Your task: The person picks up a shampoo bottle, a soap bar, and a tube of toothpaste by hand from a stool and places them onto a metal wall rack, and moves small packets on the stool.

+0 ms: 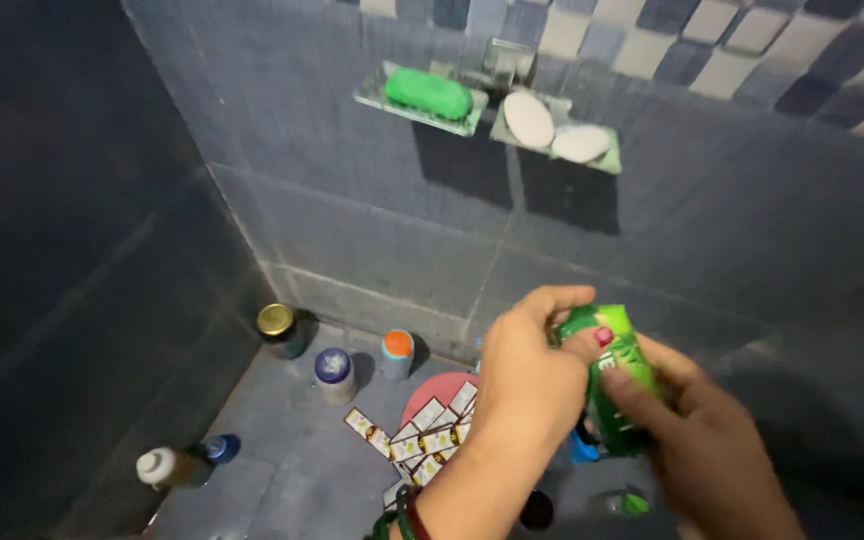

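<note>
Down at the lower left of the frame there's a bottle with a white cap (165, 466) lying on its side on the grey tiled floor (282, 470). A bit right of that, near the corner of the wall, three containers stand in a loose row: a jar with a gold lid (277, 325), one with a purple-blue lid (334, 370), and one with an orange lid (397, 349). Next over, a strip of small sachets (422, 435) lies across a round pink lid (440, 390), partly behind my arm.

My left hand (522, 385) is at centre right of the frame, fingers curled over the top end of a green soap packet (617, 385), thumb pressed on its front. My right hand (697, 440) comes in from the lower right and clamps the lower half of that packet, thumb across the front, fingers behind it. So the packet sits upright between both hands, held in the air above the floor.

Up top, on the wall, two soap dishes: the left soap dish (417, 105) has a green soap bar (428, 93), the right soap dish (557, 140) two white soap bars (552, 130).
</note>
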